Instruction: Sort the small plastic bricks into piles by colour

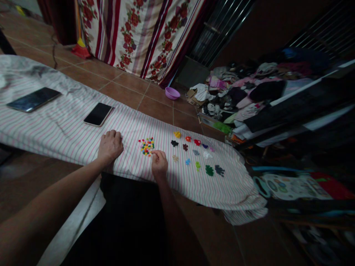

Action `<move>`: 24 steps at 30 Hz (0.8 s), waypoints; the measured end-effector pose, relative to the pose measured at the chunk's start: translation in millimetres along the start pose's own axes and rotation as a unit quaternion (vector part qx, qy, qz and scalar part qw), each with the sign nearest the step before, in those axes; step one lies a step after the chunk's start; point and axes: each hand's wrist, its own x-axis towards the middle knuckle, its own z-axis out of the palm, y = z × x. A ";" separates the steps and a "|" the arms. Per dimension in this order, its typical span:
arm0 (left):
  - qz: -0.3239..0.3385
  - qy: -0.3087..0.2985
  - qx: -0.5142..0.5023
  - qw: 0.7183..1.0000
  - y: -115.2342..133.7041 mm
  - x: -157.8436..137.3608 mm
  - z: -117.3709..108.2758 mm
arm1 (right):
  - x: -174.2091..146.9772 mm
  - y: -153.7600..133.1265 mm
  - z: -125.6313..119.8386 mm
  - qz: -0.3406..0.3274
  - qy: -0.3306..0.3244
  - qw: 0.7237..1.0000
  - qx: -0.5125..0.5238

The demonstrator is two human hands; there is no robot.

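The mixed pile (146, 146) of small coloured pieces lies on the striped worktop (130, 125), between the person's two hands. The right hand (160, 165) is at its near right edge, fingers curled, thumb and forefinger by the outermost pieces; whether they grasp one cannot be told. The left hand (110, 146) rests on the worktop left of the pile, knuckles up and fingers bent down; whether they are clenched or loose cannot be told.

To the right, single-colour heaps stand apart in three rough rows. The far row runs yellow (177, 135), orange, red, navy, pink; the middle one black (174, 143), brown, grey, white; the near one beige (175, 158), light blue, lime, green and dark grey. A phone (98, 114) lies beyond the left hand, with a tablet (34, 99) farther left.
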 end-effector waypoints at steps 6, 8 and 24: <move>0.003 0.002 0.013 1.000 -0.7 0.2 0.9 | -5.2 -1.6 1.9 -0.008 -0.014 1.000 -0.012; 0.000 0.003 0.015 1.000 -0.2 0.1 0.6 | -6.5 -1.9 2.9 -0.007 -0.016 1.000 -0.018; -0.006 -0.017 0.013 1.000 6.6 -0.5 -14.0 | -11.9 -8.0 3.3 -0.009 0.004 0.999 -0.031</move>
